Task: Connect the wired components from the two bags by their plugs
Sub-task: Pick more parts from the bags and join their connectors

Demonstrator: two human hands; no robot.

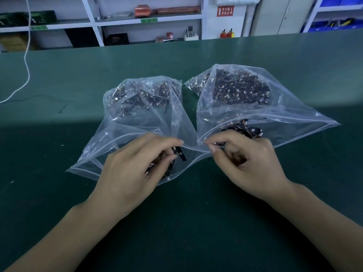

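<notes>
A white cord [26, 61] hangs down at the far left and trails over the green surface [59, 193]. Next comes the left bag [137, 107], a clear one lying flat with its open mouth toward the person, so it is easy to reach in. It is full of small dark parts with thin wires. The left hand [135, 169] rests at that mouth, palm down, with its fingers curled; it pinches a small black part [181, 154] between thumb and fingers, and it seems to be lifting one piece out. In the middle, the two bag mouths touch. The right bag [245, 99] lies just beside the first, also open toward the person, with more dark wired parts inside. The right hand [249, 163] has its fingers bent tight at this bag's rim, and its thumb and first finger pinch something tiny there; I cannot tell if it is a plug or only the plastic edge
</notes>
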